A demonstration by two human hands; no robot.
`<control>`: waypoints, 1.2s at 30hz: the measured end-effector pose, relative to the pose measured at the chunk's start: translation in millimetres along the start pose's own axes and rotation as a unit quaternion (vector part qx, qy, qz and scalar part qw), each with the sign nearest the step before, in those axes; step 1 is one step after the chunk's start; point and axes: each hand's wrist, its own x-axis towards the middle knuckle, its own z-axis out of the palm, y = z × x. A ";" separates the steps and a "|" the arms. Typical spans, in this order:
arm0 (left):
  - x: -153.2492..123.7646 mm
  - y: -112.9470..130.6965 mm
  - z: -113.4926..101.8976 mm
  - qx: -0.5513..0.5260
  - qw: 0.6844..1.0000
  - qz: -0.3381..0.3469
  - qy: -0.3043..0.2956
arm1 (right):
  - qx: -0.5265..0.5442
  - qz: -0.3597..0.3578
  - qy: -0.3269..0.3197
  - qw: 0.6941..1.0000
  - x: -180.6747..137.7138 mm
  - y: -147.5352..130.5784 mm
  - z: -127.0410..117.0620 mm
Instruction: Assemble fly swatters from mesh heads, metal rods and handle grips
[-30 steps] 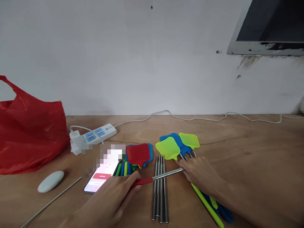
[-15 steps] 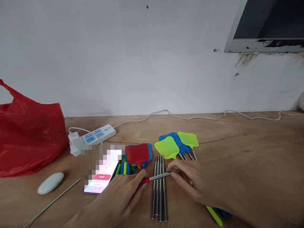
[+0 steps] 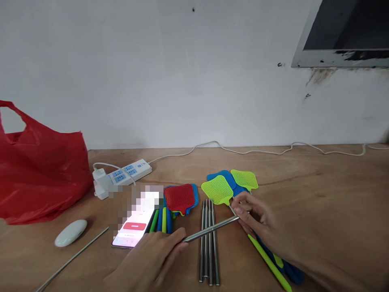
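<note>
Spanning the space between both hands, the slim telescopic steel rod (image 3: pixel 211 229) sat aslant at the lower centre of the frame. Its near end was buried in the closed left hand (image 3: pixel 152 259), and its far tip was pinched between the thumb and fingertips of the right hand (image 3: pixel 258 221). That grip at each end seemed meant to steady the rod along its length and lift it clear of what lay beneath. Under it, four bare steel rods (image 3: pixel 209 243) lay parallel and touching, apparently grouped as one kind of part. Just right of them three assembled swatters fanned out, showing two lime-green mesh heads (image 3: pixel 217 190) and one blue mesh head (image 3: pixel 223 178). One lime-green plastic handle (image 3: pixel 267 263) ran out below the right wrist. Left of the rods, one red mesh head (image 3: pixel 180 198) topped a small stack of loose heads, with at least three coloured plastic grips (image 3: pixel 161 219) beside it. Further left lay one lit smartphone (image 3: pixel 133 227), propped near for viewing by the look of it. One white power strip (image 3: pixel 123 176), one white oval object (image 3: pixel 70 232) and one thin metal wand (image 3: pixel 73 255) lay around it. At the left edge, one red plastic bag (image 3: pixel 39 178) stood on the brown wooden table (image 3: pixel 334 194).
</note>
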 end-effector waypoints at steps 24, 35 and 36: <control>-12.1 0.3 -28.4 -0.066 0.997 0.004 0.047 | -0.025 0.022 0.087 0.996 -11.0 -9.0 -16.7; -4.4 8.8 1.0 -0.155 0.984 -0.082 -0.037 | -0.042 -0.026 0.022 0.999 -7.7 -14.9 19.2; -3.9 9.4 2.5 -0.159 0.983 -0.086 -0.040 | -0.035 -0.024 0.014 0.999 -7.2 -12.9 21.8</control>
